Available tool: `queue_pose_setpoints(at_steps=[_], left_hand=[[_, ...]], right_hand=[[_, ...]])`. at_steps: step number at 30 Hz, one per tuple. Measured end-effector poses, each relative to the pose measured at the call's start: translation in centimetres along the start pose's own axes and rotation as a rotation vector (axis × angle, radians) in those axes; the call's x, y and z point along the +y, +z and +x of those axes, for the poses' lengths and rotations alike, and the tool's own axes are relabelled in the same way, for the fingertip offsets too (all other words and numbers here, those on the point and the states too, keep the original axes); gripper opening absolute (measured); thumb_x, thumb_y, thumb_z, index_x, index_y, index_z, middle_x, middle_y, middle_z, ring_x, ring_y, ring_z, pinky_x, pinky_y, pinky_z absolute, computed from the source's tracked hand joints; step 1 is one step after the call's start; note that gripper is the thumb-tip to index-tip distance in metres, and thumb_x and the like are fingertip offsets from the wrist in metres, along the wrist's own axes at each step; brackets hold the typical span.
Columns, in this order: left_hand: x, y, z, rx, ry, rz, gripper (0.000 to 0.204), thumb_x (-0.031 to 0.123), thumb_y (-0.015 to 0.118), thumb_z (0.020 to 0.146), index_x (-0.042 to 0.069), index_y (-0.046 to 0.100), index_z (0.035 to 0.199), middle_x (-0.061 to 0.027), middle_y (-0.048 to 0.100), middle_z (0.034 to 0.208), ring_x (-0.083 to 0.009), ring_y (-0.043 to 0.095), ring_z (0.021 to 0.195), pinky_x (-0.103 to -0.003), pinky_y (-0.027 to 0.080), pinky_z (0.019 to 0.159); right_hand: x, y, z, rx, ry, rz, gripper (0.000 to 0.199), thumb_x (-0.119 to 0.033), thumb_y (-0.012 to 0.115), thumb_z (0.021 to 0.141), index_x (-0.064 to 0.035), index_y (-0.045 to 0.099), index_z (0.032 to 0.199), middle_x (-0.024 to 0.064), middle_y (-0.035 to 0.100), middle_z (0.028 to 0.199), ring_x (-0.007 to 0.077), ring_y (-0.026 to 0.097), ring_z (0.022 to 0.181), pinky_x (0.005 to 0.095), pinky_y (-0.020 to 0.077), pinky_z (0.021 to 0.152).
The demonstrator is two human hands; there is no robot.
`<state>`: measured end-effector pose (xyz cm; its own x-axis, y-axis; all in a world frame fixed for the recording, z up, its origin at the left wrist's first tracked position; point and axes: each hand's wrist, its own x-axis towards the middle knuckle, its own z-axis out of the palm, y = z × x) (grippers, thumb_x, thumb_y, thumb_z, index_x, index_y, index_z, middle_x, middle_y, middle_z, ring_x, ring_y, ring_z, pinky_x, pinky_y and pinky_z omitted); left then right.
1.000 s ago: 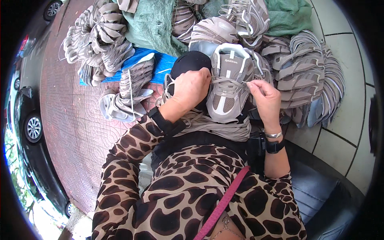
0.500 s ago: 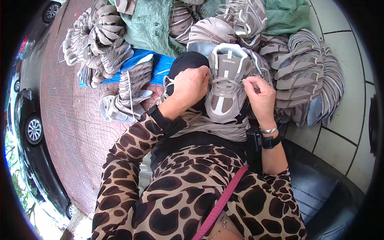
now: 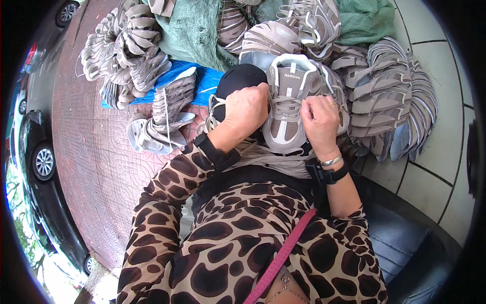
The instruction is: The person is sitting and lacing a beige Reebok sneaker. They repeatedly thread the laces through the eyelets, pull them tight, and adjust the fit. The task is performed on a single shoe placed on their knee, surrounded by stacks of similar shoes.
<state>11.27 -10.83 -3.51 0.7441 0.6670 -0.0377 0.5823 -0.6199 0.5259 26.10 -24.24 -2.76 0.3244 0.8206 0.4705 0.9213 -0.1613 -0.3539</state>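
A grey-brown sneaker upper with white trim rests on my lap, toe toward me and tongue pointing away. Its pale shoelace runs through the eyelets in crossed rows. On the left side of the upper, my left hand is closed in a fist, with the lace leading into it. My right hand is closed at the right side, fingers curled round the other part of the lace. The lace ends inside both fists are hidden. Below the upper, a bunch of loose pale laces lies across my lap.
Stacked shoe uppers stand at the right, with more stacks at the left. Another tied bundle lies on red paving beside a blue sheet. Green sacks lie at the back. Parked cars line the far left.
My right hand has come slightly left and down, nearer the upper's toe, its fingers curled in more. My left hand has shifted only a little to the right.
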Motion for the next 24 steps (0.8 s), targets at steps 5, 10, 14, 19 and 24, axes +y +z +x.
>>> queue_pose_setpoints(at_steps=[5,10,14,19,24], left_hand=[[-0.2,0.2,0.0,0.030,-0.013,-0.106,0.007,0.016,0.060,0.086,0.010,0.064,0.085,-0.0173,0.066,0.071,-0.0399,0.065,0.069,-0.050,0.051,0.061],[-0.4,0.9,-0.4,0.059,0.042,-0.075,0.005,0.013,0.060,0.084,0.009,0.061,0.082,-0.0146,0.065,0.069,-0.0379,0.065,0.067,-0.050,0.050,0.060],[0.0,1.3,-0.4,0.127,0.271,0.050,0.002,0.011,0.059,0.083,0.010,0.059,0.082,-0.0091,0.062,0.069,-0.0319,0.066,0.065,-0.047,0.050,0.059],[-0.5,-0.4,1.2,0.122,0.497,0.304,0.014,0.017,0.060,0.081,0.014,0.060,0.094,-0.0071,0.061,0.100,-0.0241,0.060,0.104,-0.042,0.047,0.085],[-2.1,-2.7,5.5,-0.102,0.893,0.315,0.028,0.018,0.067,0.077,0.017,0.060,0.104,0.0008,0.057,0.105,-0.0241,0.052,0.116,-0.043,0.030,0.113]], right_hand=[[0.1,-0.4,0.0,-0.039,0.230,0.194,0.007,-0.003,0.067,0.080,-0.0026,0.061,0.079,0.0096,0.060,0.073,0.0255,0.059,0.067,0.0355,0.0473,0.062],[0.2,-0.2,0.4,-0.022,0.069,0.087,0.011,-0.005,0.068,0.079,-0.0040,0.057,0.076,0.0097,0.059,0.073,0.0290,0.058,0.071,0.0398,0.0471,0.067],[0.1,-0.2,0.9,-0.077,0.006,0.057,0.014,-0.005,0.068,0.077,-0.0062,0.054,0.073,0.0092,0.056,0.071,0.0297,0.056,0.072,0.0411,0.0458,0.068],[1.6,-1.9,3.4,-0.081,-0.169,0.042,0.017,-0.012,0.073,0.075,-0.0059,0.057,0.077,0.0060,0.057,0.080,0.0288,0.056,0.084,0.0446,0.0448,0.077],[4.7,-2.8,7.5,-0.467,-0.413,0.155,0.021,-0.021,0.078,0.073,-0.0085,0.064,0.083,0.0041,0.057,0.089,0.0282,0.054,0.092,0.0428,0.0408,0.081]])
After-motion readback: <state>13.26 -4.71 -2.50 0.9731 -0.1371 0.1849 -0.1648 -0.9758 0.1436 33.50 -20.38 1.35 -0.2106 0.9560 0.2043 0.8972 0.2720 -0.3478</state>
